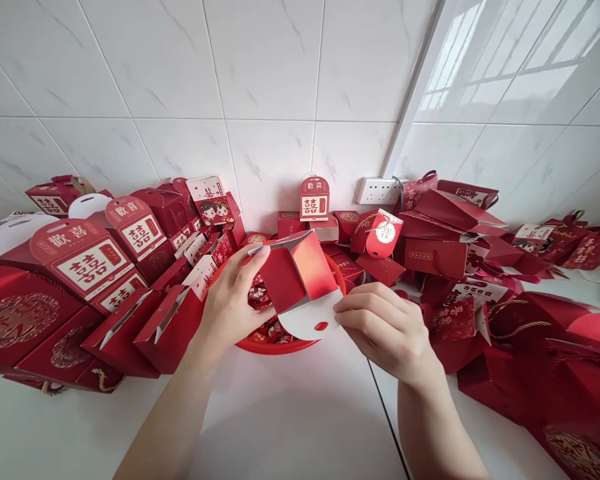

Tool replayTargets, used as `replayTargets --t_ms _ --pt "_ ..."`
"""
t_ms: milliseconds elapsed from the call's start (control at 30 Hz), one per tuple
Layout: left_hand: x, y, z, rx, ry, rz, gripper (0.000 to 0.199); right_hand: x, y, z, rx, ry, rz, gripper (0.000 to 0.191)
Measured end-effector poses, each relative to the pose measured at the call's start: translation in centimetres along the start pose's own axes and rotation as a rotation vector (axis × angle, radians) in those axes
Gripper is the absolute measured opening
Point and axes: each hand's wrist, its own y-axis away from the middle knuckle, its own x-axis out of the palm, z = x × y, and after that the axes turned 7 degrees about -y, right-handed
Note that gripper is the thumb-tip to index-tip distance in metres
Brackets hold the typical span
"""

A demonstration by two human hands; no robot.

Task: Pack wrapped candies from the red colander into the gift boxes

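A red gift box [310,267] with a white-lined flap hangs tilted over a red basin [280,348]. My left hand [235,287] grips the box from the left, its thumb along the upper edge. The fingers of my right hand [380,320] pinch the edge of the rounded flap, which has an oval slot in it. Small red wrapped pieces [275,330] that look like candies lie in the basin, partly hidden by the box and my left hand.
Rows of red boxes [90,260] stand on the left. More boxes and bags [440,240] are heaped on the right, several with rope handles. A small box [315,200] stands behind the basin, near a white power strip [379,191] against the tiled wall.
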Motion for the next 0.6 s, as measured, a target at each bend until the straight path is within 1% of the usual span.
replayTargets --t_ms 67,100,133,167,200,233,300,367,433,500,600 --pt "0.0 -0.1 0.5 0.065 -0.036 -0.060 0.089 -0.1 -0.2 0.2 0.015 -0.044 0.034 0.010" --pt "0.0 -0.1 0.6 0.090 -0.056 -0.069 0.087 -0.1 -0.3 0.3 0.026 -0.067 0.053 0.010" --pt "0.0 -0.1 0.6 0.112 -0.080 -0.060 0.084 -0.1 -0.4 0.4 0.042 -0.084 0.074 0.021" --pt "0.0 -0.1 0.6 0.129 -0.106 -0.030 0.079 0.0 -0.5 0.5 0.064 -0.087 0.094 0.032" --pt "0.0 0.0 0.6 0.144 -0.134 0.007 0.074 0.1 -0.5 0.6 0.093 -0.076 0.119 0.039" --pt "0.0 0.0 0.5 0.156 -0.161 0.046 0.069 0.3 -0.6 0.6 0.130 -0.057 0.156 0.041" --pt "0.0 0.2 0.2 0.166 -0.193 0.124 0.062 0.7 -0.6 0.6 0.205 -0.023 0.251 0.039" --pt "0.2 0.3 0.0 0.161 -0.200 0.188 0.059 1.0 -0.6 0.5 0.266 -0.002 0.323 0.036" --pt "0.4 0.4 -0.1 0.151 -0.205 0.222 0.060 1.2 -0.6 0.2 0.315 0.006 0.337 0.033" --pt "0.6 0.4 -0.1 0.136 -0.212 0.243 0.063 1.2 -0.5 -0.1 0.373 -0.015 0.319 0.032" --pt "0.9 0.3 -0.2 0.135 -0.203 0.284 0.065 1.0 -0.5 -0.5 0.510 -0.071 0.296 0.026"
